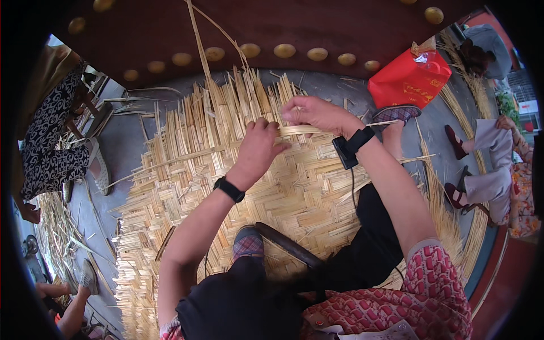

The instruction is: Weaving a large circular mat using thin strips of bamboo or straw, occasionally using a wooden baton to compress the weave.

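Note:
A large mat of pale split-reed strips, woven in a zigzag pattern, lies under my feet. At its far part my left hand has its fingers curled over a flat reed strip laid crosswise. My right hand is just to the right, its fingers bent around the same strip, with the thumb and some fingertips hidden. The strip's thin end sticks out to the right past my wrist. Beyond my hands, loose strip ends fan out from the mat, and two long ones rise toward the door.
A dark red door with round golden studs stands at the far side. Near its right end is a red bag. Reed bundles lie along the right, and loose stalks litter the left. Other people sit on both sides.

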Action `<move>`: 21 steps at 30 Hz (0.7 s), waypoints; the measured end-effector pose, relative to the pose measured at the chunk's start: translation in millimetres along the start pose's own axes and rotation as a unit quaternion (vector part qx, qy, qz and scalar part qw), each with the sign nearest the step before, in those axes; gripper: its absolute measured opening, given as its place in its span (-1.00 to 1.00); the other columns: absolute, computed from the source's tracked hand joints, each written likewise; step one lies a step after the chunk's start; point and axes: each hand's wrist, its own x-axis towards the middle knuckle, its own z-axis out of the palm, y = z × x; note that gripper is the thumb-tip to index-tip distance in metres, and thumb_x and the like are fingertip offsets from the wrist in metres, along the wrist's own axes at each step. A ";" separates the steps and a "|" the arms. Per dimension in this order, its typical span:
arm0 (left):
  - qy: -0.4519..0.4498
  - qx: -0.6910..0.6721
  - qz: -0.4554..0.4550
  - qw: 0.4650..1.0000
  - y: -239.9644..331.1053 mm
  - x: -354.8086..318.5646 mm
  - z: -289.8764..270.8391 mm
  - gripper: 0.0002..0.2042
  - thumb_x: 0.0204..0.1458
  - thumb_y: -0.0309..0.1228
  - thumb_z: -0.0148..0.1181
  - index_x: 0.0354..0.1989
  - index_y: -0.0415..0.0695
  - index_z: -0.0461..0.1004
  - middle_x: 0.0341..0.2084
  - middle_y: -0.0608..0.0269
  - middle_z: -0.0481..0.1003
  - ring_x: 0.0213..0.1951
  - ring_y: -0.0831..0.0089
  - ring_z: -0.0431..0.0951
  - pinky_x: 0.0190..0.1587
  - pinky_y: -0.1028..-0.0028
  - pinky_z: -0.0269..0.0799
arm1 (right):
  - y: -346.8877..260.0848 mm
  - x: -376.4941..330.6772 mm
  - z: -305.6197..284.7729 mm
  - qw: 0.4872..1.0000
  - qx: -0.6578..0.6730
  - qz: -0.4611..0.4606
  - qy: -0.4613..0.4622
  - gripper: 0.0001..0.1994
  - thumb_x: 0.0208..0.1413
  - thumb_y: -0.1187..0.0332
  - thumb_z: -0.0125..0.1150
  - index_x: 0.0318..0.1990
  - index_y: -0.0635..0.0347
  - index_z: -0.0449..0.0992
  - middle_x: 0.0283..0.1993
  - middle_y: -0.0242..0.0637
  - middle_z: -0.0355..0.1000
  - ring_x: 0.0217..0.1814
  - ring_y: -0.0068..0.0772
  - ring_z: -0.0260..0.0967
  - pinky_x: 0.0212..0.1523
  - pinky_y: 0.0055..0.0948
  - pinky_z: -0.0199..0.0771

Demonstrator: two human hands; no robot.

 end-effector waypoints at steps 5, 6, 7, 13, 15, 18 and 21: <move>-0.141 -0.426 -0.410 0.794 -37.1 34.3 9.4 -0.53 0.26 -0.16 -0.17 -0.28 -0.33 0.59 -0.30 0.07 0.58 -0.26 0.29 0.52 -0.05 0.28 0.41 | 39.6 23.7 -5.9 0.969 0.145 0.073 0.187 -0.55 0.31 0.05 0.04 0.13 0.24 0.34 -0.18 -0.22 0.48 -0.10 -0.40 0.49 -0.15 -0.41 0.52; -0.143 -0.433 -0.405 0.792 -30.2 41.3 16.6 -0.53 0.26 -0.16 -0.17 -0.28 -0.33 0.59 -0.30 0.07 0.58 -0.26 0.29 0.52 -0.05 0.28 0.41 | 72.9 30.2 -9.8 0.971 0.046 0.074 0.222 -0.54 0.32 0.04 0.01 0.14 0.24 0.33 -0.24 -0.24 0.48 -0.16 -0.41 0.50 -0.18 -0.38 0.52; -0.187 -0.435 -0.379 0.795 -30.8 43.1 14.6 -0.55 0.25 -0.16 -0.20 -0.27 -0.27 0.57 -0.28 0.13 0.59 -0.24 0.36 0.51 -0.09 0.32 0.38 | 79.8 36.9 -3.9 0.973 -0.023 0.076 0.218 -0.51 0.24 0.04 0.13 0.08 0.30 0.38 -0.21 -0.16 0.50 -0.14 -0.35 0.51 -0.16 -0.36 0.51; -0.212 -0.474 -0.408 0.751 -17.3 70.9 47.8 -0.64 0.22 -0.19 -0.13 -0.02 -0.20 0.41 -0.17 0.18 0.53 -0.25 0.44 0.45 -0.19 0.40 0.33 | 102.5 45.9 -12.2 0.954 -0.029 0.072 0.288 -0.55 0.07 0.05 0.32 -0.12 0.32 0.51 -0.27 -0.22 0.51 -0.17 -0.33 0.45 -0.18 -0.37 0.43; -0.200 -0.462 -0.435 0.746 -26.0 73.1 61.9 -0.67 0.22 -0.21 -0.12 -0.05 -0.19 0.41 -0.24 0.19 0.51 -0.26 0.44 0.45 -0.22 0.39 0.33 | 94.4 43.4 -6.2 0.949 -0.032 0.061 0.307 -0.59 0.09 0.05 0.31 -0.20 0.28 0.54 -0.33 -0.32 0.50 -0.27 -0.41 0.42 -0.25 -0.40 0.41; -0.203 -0.463 -0.460 0.730 -29.5 73.8 63.4 -0.75 0.19 -0.27 -0.10 -0.17 -0.19 0.39 -0.39 0.22 0.44 -0.32 0.43 0.43 -0.30 0.37 0.35 | 60.9 22.8 0.1 0.968 0.177 0.083 0.154 -0.69 0.23 0.10 0.21 -0.36 0.17 0.52 -0.45 -0.51 0.35 -0.44 -0.65 0.23 -0.43 -0.60 0.24; -0.181 -0.546 -0.427 0.698 -15.9 82.1 65.9 -0.78 0.17 -0.29 -0.14 -0.24 -0.15 0.39 -0.40 0.24 0.44 -0.48 0.41 0.37 -0.39 0.42 0.34 | 68.4 3.4 -11.3 0.913 0.337 -0.025 0.228 -0.63 0.28 0.08 0.13 -0.48 0.12 0.47 -0.57 -0.56 0.23 -0.56 -0.67 0.12 -0.50 -0.61 0.16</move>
